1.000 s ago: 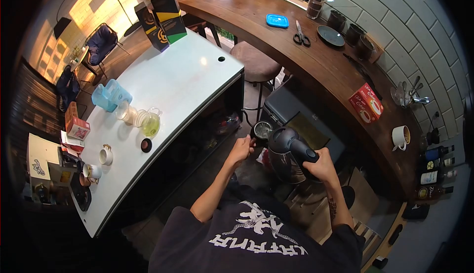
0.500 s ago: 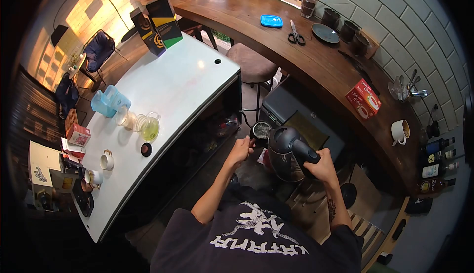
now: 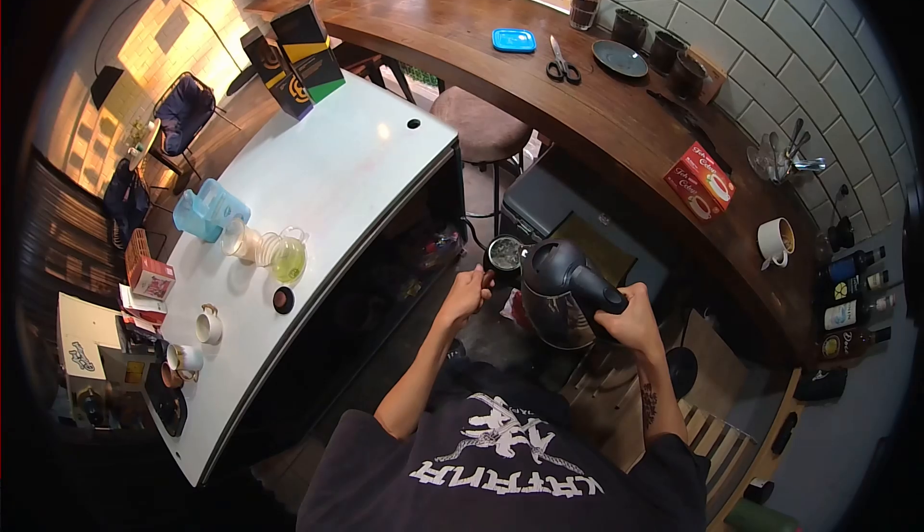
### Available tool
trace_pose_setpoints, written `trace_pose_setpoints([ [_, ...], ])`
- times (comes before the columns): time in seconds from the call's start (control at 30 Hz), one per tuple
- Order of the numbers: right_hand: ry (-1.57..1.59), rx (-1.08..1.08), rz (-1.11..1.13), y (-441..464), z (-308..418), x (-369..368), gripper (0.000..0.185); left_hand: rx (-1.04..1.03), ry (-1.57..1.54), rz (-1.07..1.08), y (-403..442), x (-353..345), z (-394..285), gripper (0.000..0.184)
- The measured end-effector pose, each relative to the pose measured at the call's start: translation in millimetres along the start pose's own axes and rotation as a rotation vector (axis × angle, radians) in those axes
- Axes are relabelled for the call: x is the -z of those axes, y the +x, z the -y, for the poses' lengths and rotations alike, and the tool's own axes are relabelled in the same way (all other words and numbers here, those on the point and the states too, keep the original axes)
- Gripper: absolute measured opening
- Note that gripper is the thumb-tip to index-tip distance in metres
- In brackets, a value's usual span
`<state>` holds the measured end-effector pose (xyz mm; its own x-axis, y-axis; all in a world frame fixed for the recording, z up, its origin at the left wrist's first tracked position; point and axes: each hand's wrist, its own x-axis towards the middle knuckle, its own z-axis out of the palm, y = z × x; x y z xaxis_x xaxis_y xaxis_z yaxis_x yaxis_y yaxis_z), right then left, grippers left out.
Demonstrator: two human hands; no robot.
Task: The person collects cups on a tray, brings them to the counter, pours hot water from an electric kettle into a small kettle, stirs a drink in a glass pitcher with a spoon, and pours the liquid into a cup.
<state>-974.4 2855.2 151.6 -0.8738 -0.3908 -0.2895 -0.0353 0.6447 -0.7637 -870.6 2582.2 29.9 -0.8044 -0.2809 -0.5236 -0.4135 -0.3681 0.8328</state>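
My left hand (image 3: pixel 469 295) is closed on the dark handle of a mug (image 3: pixel 505 254) and holds it out in front of me over the floor. Pale, clear-looking contents show inside its rim. In my right hand (image 3: pixel 629 317) is the black handle of an electric kettle (image 3: pixel 560 293) with a glass body and a black lid. The kettle is tilted, its spout side right beside the mug's rim. Whether liquid is flowing between them I cannot make out at this size.
On my left, the white table (image 3: pixel 366 161) bears a glass jug (image 3: pixel 289 260), a blue container (image 3: pixel 211 210) and cups. A curved wooden counter (image 3: pixel 423 22) holds scissors (image 3: pixel 562 63), a red box (image 3: pixel 700 181) and a white mug (image 3: pixel 775 242). A stool (image 3: pixel 479 123) stands between them.
The view has shifted slightly, and the table and counter sit a little further left. Both hands keep their hold, with the kettle and mug almost where they were.
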Motion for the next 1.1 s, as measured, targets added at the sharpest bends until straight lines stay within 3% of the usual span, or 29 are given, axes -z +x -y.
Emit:
trace_pose_setpoints([
  [0.07,0.028,0.129,-0.146,-5.8,4.9,-0.6,0.024,0.004,0.000,0.001,0.5,-1.5,0.1,0.045],
  [0.17,0.073,0.145,0.007,-12.0,29.4,14.5,0.016,0.002,0.007,0.001,1.2,-2.1,0.2,0.045],
  [0.27,0.110,0.251,-0.066,-16.5,34.9,14.6,0.014,0.006,0.012,0.007,-0.9,-2.0,-0.8,0.045],
  [0.4,0.123,0.200,-0.001,-15.1,30.4,20.5,0.015,0.001,0.027,0.005,-1.0,-3.9,-0.5,0.045],
  [0.8,0.309,0.316,-0.144,-26.1,26.1,29.9,0.011,0.005,0.024,0.009,-1.3,-3.9,-1.1,0.046],
  [0.87,0.441,0.379,-0.259,-27.8,26.3,29.5,0.011,0.008,0.032,0.014,-2.1,-4.6,-3.6,0.046],
  [1.1,0.544,0.355,-0.305,-37.2,22.3,46.1,0.018,-0.011,0.072,0.016,-9.3,-4.6,-8.7,0.045],
])
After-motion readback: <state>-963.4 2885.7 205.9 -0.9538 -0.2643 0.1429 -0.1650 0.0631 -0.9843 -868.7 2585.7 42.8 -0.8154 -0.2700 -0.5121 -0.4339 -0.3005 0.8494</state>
